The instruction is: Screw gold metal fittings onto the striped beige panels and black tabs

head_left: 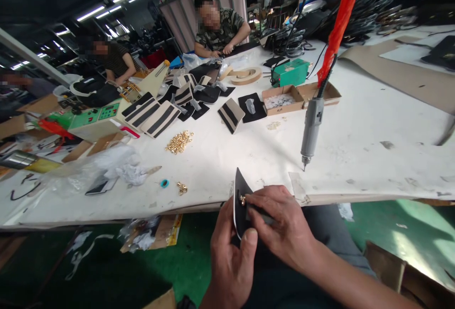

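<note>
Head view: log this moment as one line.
left hand: holding black panel | right hand: touching gold fitting at panel | grey driver: hanging tip-down | gold pieces: piled on white table

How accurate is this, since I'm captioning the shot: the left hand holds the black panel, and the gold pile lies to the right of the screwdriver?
Not quite: the head view shows the gold pile to the left of the screwdriver. The left hand does hold the black panel.

No text can be read; markings on the control panel [108, 111] are too small.
</note>
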### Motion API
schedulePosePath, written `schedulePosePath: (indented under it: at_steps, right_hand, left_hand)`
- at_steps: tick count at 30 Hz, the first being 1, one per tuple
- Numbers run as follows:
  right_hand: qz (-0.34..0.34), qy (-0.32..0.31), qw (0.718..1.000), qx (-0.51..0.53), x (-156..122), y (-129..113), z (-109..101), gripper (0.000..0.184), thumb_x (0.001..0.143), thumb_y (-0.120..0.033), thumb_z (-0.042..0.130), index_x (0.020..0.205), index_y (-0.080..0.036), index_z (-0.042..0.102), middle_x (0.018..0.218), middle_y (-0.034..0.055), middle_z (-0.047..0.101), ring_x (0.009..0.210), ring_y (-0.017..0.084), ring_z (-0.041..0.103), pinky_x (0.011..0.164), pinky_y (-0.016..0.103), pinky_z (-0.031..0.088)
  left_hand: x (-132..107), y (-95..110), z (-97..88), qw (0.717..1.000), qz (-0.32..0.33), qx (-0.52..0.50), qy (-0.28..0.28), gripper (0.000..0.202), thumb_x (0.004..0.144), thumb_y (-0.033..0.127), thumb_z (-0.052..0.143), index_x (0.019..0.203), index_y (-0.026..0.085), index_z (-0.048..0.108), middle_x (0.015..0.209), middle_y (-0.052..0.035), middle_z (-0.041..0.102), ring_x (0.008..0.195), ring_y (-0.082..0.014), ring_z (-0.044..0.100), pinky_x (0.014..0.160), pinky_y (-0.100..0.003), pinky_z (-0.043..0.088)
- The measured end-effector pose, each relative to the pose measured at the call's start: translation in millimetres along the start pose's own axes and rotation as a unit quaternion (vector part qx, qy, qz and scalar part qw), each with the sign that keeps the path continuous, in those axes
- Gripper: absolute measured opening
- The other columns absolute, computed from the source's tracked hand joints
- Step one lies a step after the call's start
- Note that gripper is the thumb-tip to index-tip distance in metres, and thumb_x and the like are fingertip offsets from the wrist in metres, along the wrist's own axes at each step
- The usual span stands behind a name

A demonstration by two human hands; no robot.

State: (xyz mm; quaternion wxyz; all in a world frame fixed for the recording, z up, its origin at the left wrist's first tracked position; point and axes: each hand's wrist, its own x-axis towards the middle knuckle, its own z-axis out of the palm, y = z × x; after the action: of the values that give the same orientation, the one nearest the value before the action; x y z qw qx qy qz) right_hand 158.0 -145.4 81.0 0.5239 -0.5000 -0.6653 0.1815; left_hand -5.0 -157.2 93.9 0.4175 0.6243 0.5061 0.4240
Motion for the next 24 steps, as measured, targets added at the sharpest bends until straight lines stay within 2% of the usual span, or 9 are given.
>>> schedulePosePath:
  at_steps: [4, 7, 10, 13, 14, 17, 20, 22, 24]
  right_hand:
    - [-0.017, -0.055, 0.998, 0.01, -7, -12, -4, 0.068, 0.084, -0.023, 0.072, 0.149, -0.024, 0.052, 0.126, 0.0142, 0.068, 0.113, 0.032, 0.065, 0.099, 0.052, 0.05]
    - [-0.008, -0.062, 0.998, -0.003, -10, -16, -2, 0.078, 0.077, -0.018, 0.073, 0.151, -0.022, 0.047, 0.129, 0.015, 0.065, 0.114, 0.033, 0.063, 0.101, 0.054, 0.048]
    - [0.036, -0.031, 0.999, -0.024, -8, -13, 1, 0.059, 0.079, -0.014, 0.07, 0.136, -0.023, 0.059, 0.118, 0.0112, 0.071, 0.106, 0.031, 0.065, 0.099, 0.052, 0.047]
    - [0.105, -0.015, 0.994, 0.0, -2, -5, -3, 0.019, 0.093, -0.024, 0.065, 0.112, -0.023, 0.069, 0.102, 0.0074, 0.074, 0.096, 0.028, 0.066, 0.092, 0.046, 0.049]
    - [0.136, -0.019, 0.99, 0.032, 1, -2, -7, 0.013, 0.097, -0.029, 0.063, 0.106, -0.023, 0.07, 0.097, 0.0066, 0.075, 0.092, 0.026, 0.066, 0.089, 0.042, 0.05]
    - [0.249, -0.031, 0.953, 0.169, 7, 8, -21, 0.027, 0.101, -0.045, 0.061, 0.1, -0.02, 0.072, 0.09, 0.0045, 0.075, 0.083, 0.023, 0.067, 0.075, 0.033, 0.053]
    - [0.345, -0.039, 0.896, 0.275, 9, 15, -33, 0.037, 0.095, -0.054, 0.069, 0.096, -0.017, 0.073, 0.084, 0.0025, 0.076, 0.074, 0.02, 0.067, 0.064, 0.028, 0.051]
    - [0.387, -0.035, 0.866, 0.314, 10, 19, -37, 0.04, 0.09, -0.056, 0.074, 0.092, -0.016, 0.074, 0.079, 0.002, 0.075, 0.069, 0.019, 0.067, 0.062, 0.027, 0.051]
    - [0.416, -0.027, 0.843, 0.34, 9, 24, -38, 0.042, 0.086, -0.057, 0.078, 0.091, -0.016, 0.074, 0.077, 0.0028, 0.075, 0.067, 0.02, 0.068, 0.062, 0.028, 0.052]
  left_hand:
    - [-6, 4, 0.0, 0.999, -0.013, -0.027, -0.012, 0.07, 0.097, 0.058, 0.064, 0.157, 0.023, 0.053, 0.16, -0.0145, 0.054, 0.149, -0.0393, 0.048, 0.125, -0.049, 0.038]
    - [-14, 9, 5.9, 0.998, -0.041, -0.038, -0.01, 0.08, 0.093, 0.061, 0.068, 0.161, 0.023, 0.047, 0.169, -0.0116, 0.041, 0.159, -0.0387, 0.032, 0.132, -0.048, 0.025]
    - [-20, 16, 14.7, 0.997, -0.048, -0.05, -0.021, 0.088, 0.091, 0.06, 0.071, 0.165, 0.024, 0.04, 0.173, -0.0095, 0.034, 0.161, -0.0378, 0.025, 0.132, -0.048, 0.023]
    - [-11, 20, 19.9, 0.996, -0.044, -0.048, -0.052, 0.085, 0.092, 0.053, 0.073, 0.165, 0.027, 0.039, 0.173, -0.01, 0.034, 0.157, -0.0378, 0.035, 0.126, -0.047, 0.037]
    - [-3, 19, 20.4, 0.997, -0.039, -0.044, -0.059, 0.081, 0.092, 0.05, 0.073, 0.163, 0.028, 0.042, 0.172, -0.0109, 0.036, 0.154, -0.0377, 0.041, 0.121, -0.046, 0.044]
    - [28, 10, 20.8, 0.998, 0.002, -0.009, -0.056, 0.054, 0.096, 0.043, 0.07, 0.147, 0.028, 0.062, 0.16, -0.0125, 0.051, 0.141, -0.034, 0.056, 0.103, -0.039, 0.056]
    - [62, -5, 24.4, 0.999, 0.019, 0.01, -0.041, 0.03, 0.096, 0.041, 0.071, 0.12, 0.024, 0.074, 0.145, -0.0124, 0.062, 0.133, -0.0295, 0.061, 0.097, -0.034, 0.056]
    - [79, -13, 29.4, 0.998, -0.025, -0.037, -0.037, 0.04, 0.089, 0.041, 0.079, 0.122, 0.021, 0.07, 0.135, -0.0137, 0.068, 0.123, -0.0282, 0.067, 0.095, -0.033, 0.056]
    - [90, -18, 34.9, 0.988, -0.09, -0.116, -0.047, 0.07, 0.081, 0.04, 0.086, 0.142, 0.021, 0.056, 0.123, -0.013, 0.073, 0.112, -0.0267, 0.072, 0.092, -0.034, 0.058]
